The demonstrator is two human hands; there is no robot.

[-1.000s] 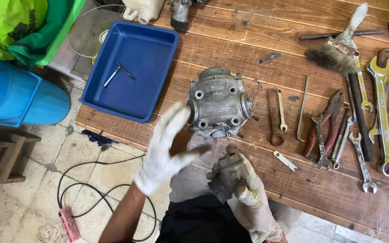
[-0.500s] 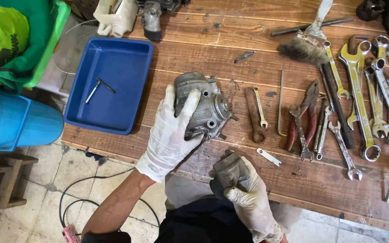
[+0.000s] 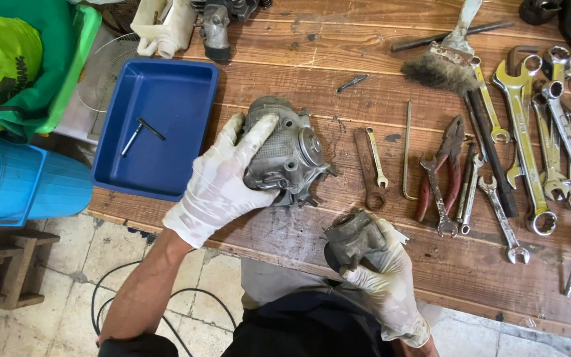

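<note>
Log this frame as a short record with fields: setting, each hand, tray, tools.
setting: wooden workbench seen from above
left hand: gloved left hand laid over a grey metal engine part, grip around its left side, part tilted on the bench
right hand: gloved right hand holds a smaller dark metal part at the bench's near edge
tray: blue tray left of the engine part, holding two thin metal rods
tools: wrenches, red-handled pliers and a brush to the right
</note>
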